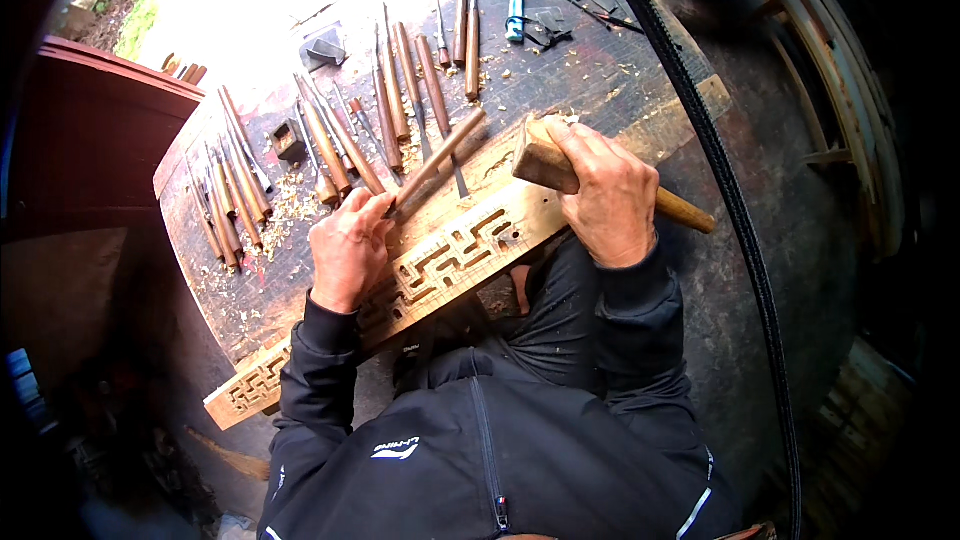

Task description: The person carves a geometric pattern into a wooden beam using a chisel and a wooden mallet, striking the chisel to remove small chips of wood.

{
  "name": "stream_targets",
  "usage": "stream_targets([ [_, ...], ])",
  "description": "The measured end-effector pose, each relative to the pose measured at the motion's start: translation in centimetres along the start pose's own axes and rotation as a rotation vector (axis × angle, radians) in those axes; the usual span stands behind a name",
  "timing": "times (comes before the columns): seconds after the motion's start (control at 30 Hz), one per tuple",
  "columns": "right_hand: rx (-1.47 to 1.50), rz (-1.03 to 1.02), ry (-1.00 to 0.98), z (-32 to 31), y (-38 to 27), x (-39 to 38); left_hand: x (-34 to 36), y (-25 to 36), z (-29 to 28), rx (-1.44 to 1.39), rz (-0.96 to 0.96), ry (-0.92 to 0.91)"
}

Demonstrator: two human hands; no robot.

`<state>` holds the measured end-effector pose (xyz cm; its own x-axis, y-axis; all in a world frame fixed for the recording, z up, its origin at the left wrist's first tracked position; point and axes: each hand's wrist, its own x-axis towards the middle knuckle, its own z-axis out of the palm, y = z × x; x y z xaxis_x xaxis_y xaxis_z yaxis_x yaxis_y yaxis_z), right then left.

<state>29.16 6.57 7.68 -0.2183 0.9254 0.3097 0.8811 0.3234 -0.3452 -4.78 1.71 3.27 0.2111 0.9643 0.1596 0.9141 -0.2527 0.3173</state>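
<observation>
My left hand (350,248) is closed around the lower part of a wood-handled carving chisel (440,160), whose handle slants up to the right. Its cutting end is hidden under my fingers. Beneath that hand lies a long pale wooden board (527,214), cut with a fretwork of angular slots, along the near edge of the table. My right hand (612,190) grips a wooden mallet (545,158) close to its block-shaped head, and the handle sticks out to the right. The mallet head is apart from the chisel's upper end, to its right. Another chisel (458,168) lies just beyond the board.
Several carving chisels (335,150) lie in rows across the dark table (600,70), among wood shavings (295,202). A small dark box (288,140) sits between them. A blue-handled brush (516,0) lies at the far side. A black braided strap (735,190) hangs down the right side.
</observation>
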Motion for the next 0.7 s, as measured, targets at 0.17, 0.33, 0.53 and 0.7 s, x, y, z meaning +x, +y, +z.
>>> stream_targets([
  [0.17, 0.031, -0.029, -0.022, -0.7, -0.6, 0.1, 0.5, -0.1, 0.6, -0.008, 0.067, 0.072],
  [0.33, 0.063, -0.051, 0.041, -0.3, -0.9, 0.2, 0.5, -0.2, 0.0, 0.070, 0.066, 0.023],
  [0.53, 0.061, -0.055, 0.010, -0.9, -1.2, -0.2, 0.2, -5.1, -1.9, -0.185, -0.112, 0.364],
  [0.7, 0.027, -0.063, -0.002, -1.0, -1.0, 0.2, 2.1, -4.6, -3.0, -0.048, -0.103, 0.380],
])
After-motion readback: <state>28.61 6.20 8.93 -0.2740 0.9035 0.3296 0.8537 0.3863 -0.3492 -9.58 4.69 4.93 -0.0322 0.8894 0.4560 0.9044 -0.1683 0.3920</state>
